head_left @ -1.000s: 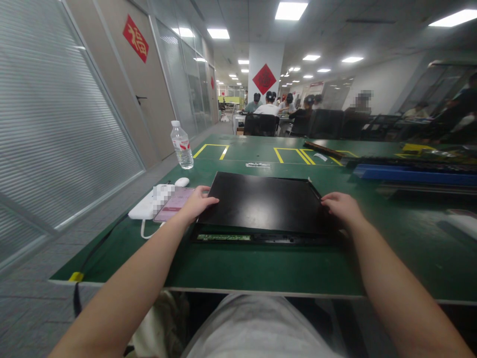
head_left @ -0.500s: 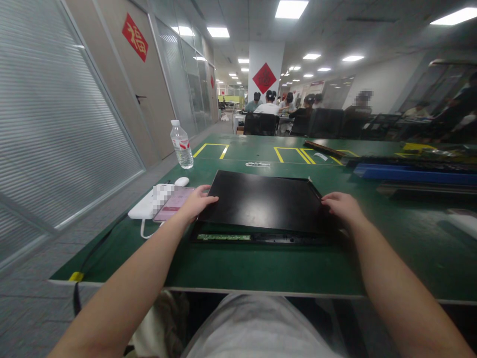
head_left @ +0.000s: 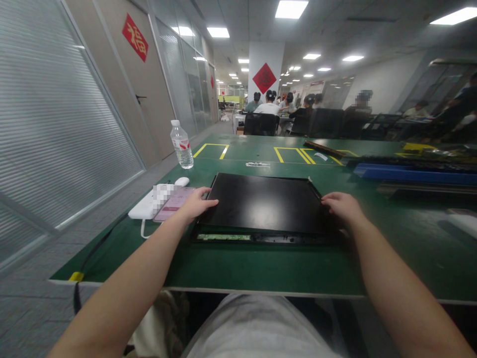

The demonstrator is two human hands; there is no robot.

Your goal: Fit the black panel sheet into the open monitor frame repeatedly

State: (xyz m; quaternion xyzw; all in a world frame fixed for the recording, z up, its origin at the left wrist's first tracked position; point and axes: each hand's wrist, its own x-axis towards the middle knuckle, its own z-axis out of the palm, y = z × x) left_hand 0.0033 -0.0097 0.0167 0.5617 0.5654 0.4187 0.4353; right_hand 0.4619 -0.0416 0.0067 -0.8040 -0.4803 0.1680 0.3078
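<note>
A flat black display panel [head_left: 257,201] lies over a shallow black frame [head_left: 298,239] on the table in front of me. Along the frame's near side a strip of green circuit board [head_left: 223,237] shows. My left hand [head_left: 197,203] grips the panel's left edge, its thumb on the top face and its fingers at the side. At the right edge, the pinched fingertips of my right hand [head_left: 341,205] hold the panel's rim. Whether they also touch the frame there, I cannot tell. Most of the frame is hidden under the panel.
To the left lie a pink-screened phone [head_left: 173,205], a white power bank with a cable [head_left: 143,206] and a white mouse [head_left: 182,182]. A water bottle [head_left: 182,146] stands behind them. Blue and dark strips [head_left: 413,172] lie on the right. People sit farther back.
The panel's far left side has sunk slightly, so the frame's rim now shows along that corner. Both hands stay nearly in place at the edges.
</note>
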